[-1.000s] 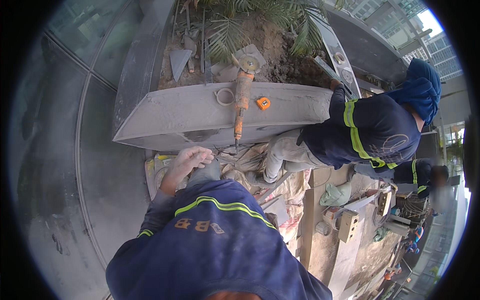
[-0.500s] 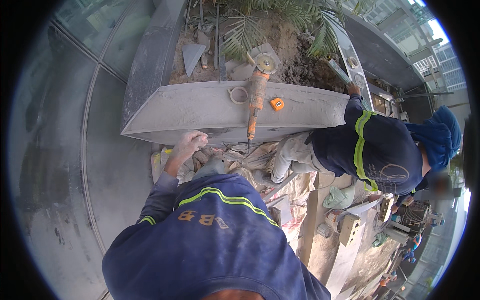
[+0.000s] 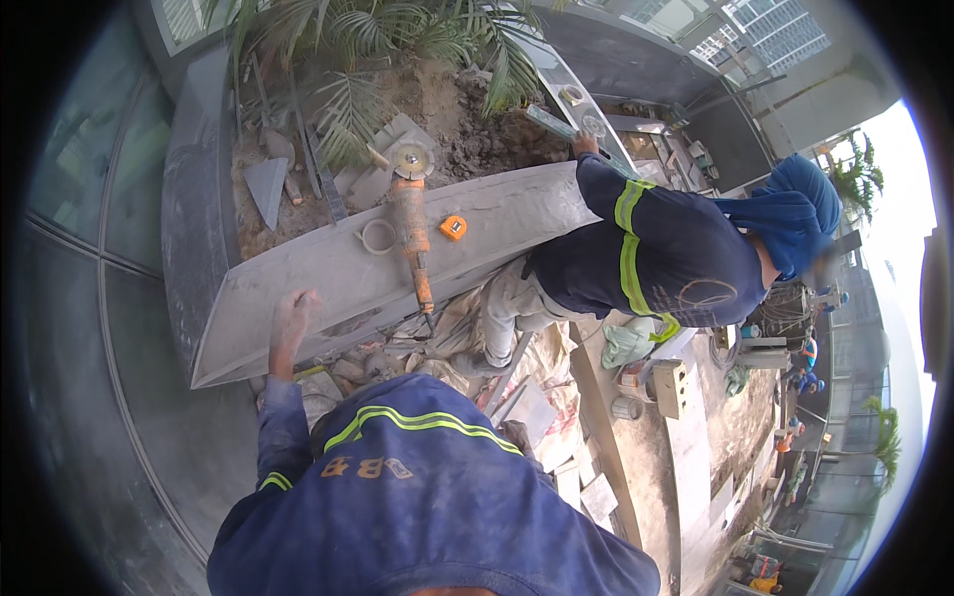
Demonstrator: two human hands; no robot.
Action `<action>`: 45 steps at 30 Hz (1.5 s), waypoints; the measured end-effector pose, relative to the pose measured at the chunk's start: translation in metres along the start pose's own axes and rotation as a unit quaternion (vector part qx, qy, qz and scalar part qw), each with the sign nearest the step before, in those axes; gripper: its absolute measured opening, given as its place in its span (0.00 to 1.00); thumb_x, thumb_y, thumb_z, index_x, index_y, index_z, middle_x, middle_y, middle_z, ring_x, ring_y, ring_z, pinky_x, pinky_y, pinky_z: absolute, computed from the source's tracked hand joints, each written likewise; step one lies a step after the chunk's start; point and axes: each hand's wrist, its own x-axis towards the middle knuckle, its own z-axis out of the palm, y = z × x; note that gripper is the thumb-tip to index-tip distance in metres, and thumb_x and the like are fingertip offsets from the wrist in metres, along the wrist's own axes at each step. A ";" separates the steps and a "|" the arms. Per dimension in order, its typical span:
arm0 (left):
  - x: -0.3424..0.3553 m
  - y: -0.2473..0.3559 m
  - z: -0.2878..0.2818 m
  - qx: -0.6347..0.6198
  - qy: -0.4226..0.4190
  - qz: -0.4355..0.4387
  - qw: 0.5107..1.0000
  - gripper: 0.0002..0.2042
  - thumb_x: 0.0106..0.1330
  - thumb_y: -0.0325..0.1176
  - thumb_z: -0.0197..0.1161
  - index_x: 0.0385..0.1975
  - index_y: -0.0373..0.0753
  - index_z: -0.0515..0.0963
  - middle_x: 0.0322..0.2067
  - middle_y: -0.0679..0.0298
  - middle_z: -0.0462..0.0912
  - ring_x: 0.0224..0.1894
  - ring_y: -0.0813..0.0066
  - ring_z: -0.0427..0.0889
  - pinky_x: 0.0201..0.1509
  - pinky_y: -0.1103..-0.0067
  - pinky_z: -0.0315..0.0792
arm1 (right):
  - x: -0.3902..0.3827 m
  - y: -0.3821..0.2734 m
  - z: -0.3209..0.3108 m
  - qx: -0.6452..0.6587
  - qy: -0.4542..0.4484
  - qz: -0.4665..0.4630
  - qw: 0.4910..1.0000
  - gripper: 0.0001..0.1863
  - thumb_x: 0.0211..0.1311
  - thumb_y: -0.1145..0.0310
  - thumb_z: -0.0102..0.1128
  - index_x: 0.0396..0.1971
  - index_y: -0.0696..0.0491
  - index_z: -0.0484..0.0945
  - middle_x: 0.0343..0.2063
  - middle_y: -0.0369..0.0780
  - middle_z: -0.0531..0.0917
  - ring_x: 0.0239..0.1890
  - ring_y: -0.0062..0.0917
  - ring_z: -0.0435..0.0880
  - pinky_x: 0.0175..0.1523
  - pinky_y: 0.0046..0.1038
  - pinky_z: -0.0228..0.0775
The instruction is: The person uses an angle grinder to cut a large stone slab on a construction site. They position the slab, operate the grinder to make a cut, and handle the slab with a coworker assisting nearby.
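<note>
My left hand [image 3: 291, 326], dusty, is raised in front of the grey planter ledge [image 3: 343, 283]. Its fingers are curled together, and whatever they may hold is too small to make out. Beside my right side a dusty shape, perhaps my right hand [image 3: 518, 434], shows only in part, its fingers hidden. On the ledge lies an orange angle grinder [image 3: 410, 228] with a round cutting disc [image 3: 410, 160], its disc end toward the soil. A roll of tape [image 3: 378, 237] is left of it, and an orange tape measure [image 3: 453, 227] right of it.
A co-worker [image 3: 666, 243] in a dark top and blue head cloth leans over the ledge at right, hand on a long strip [image 3: 550, 122]. Palm fronds [image 3: 358, 109] hang over soil holding a triangular slab [image 3: 265, 191]. Rubble and sacks [image 3: 556, 387] cover the ground.
The view has swung to the right, so the planter and co-worker sit further left. My left hand has moved from the ledge's front edge to in front of its top.
</note>
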 end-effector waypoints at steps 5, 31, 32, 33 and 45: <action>0.049 -0.028 -0.006 0.122 0.071 0.044 0.989 0.23 0.66 0.50 0.60 0.48 0.35 0.83 0.40 0.50 0.87 0.44 0.58 0.86 0.50 0.68 0.75 | 0.006 0.085 0.003 -0.434 0.028 -0.270 0.859 0.15 0.61 0.63 0.56 0.32 0.62 0.81 0.28 0.46 0.85 0.30 0.32 0.86 0.37 0.35 0.77; 0.131 -0.079 0.041 0.428 0.001 0.393 0.814 0.25 0.64 0.44 0.62 0.58 0.38 0.73 0.64 0.54 0.67 0.70 0.54 0.61 0.75 0.56 0.51 | 0.187 -0.432 -0.002 -0.452 0.269 -0.358 0.771 0.15 0.66 0.60 0.51 0.44 0.52 0.80 0.43 0.47 0.84 0.52 0.45 0.78 0.56 0.49 0.67; 0.131 -0.077 0.038 0.434 0.004 0.388 0.813 0.25 0.64 0.44 0.61 0.58 0.38 0.73 0.64 0.54 0.67 0.70 0.54 0.61 0.75 0.56 0.51 | 0.199 -0.435 0.000 -0.463 0.266 -0.351 0.769 0.15 0.66 0.60 0.51 0.45 0.52 0.80 0.43 0.46 0.83 0.53 0.45 0.78 0.57 0.49 0.66; 0.127 -0.076 0.037 0.439 0.007 0.383 0.813 0.25 0.64 0.45 0.61 0.58 0.38 0.73 0.64 0.54 0.67 0.70 0.55 0.61 0.75 0.56 0.51 | 0.206 -0.430 0.001 -0.474 0.258 -0.343 0.769 0.15 0.66 0.60 0.52 0.46 0.51 0.79 0.44 0.46 0.83 0.53 0.45 0.78 0.57 0.49 0.66; 0.131 -0.052 0.040 0.448 -0.016 0.355 0.820 0.21 0.64 0.43 0.61 0.55 0.41 0.75 0.61 0.57 0.70 0.69 0.58 0.63 0.75 0.59 0.53 | 0.229 -0.449 0.014 -0.392 0.338 -0.271 0.811 0.23 0.61 0.60 0.56 0.53 0.55 0.71 0.58 0.53 0.71 0.60 0.52 0.70 0.62 0.53 0.63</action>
